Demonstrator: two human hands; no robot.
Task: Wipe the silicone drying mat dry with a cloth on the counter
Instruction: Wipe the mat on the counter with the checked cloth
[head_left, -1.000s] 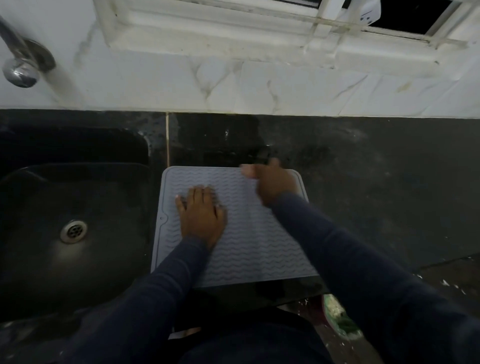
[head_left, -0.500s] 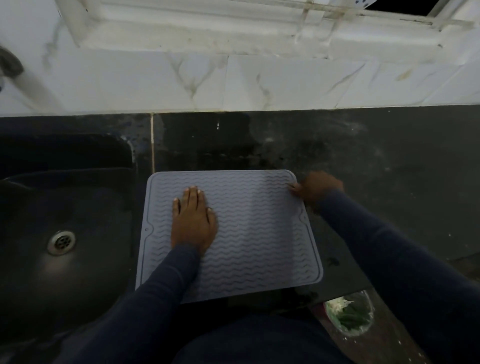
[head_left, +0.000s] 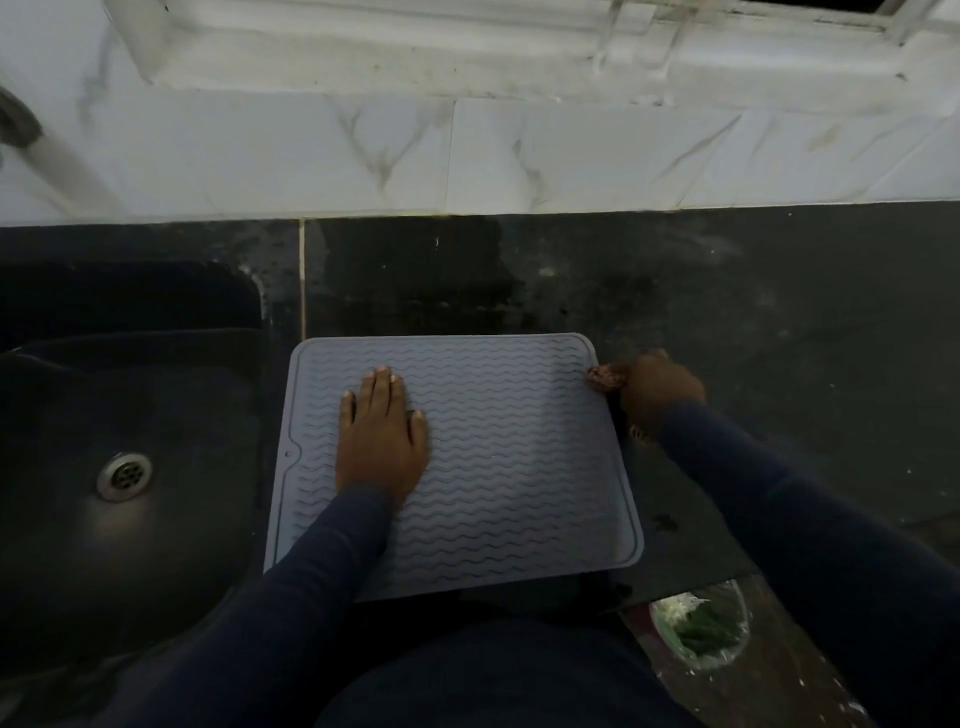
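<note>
A grey silicone drying mat (head_left: 509, 447) with wavy ridges lies flat on the dark counter (head_left: 779, 322), its near edge at the counter's front. My left hand (head_left: 382, 436) rests palm down on the mat's left half, fingers together. At the mat's upper right edge, my right hand (head_left: 657, 389) is closed around a small dark, patterned cloth (head_left: 602, 376). Only a bit of the cloth shows past the fingers, touching the mat's rim.
A dark sink (head_left: 124, 447) with a metal drain (head_left: 124, 475) sits left of the mat. A white marble-tiled wall (head_left: 519, 150) rises behind the counter. Below the counter's front right, a bowl with green scraps (head_left: 698, 631) sits on the floor.
My right hand with the cloth slid from the mat's top middle to its right edge and stayed there. My left hand kept pressing the mat. The view shifted slightly.
</note>
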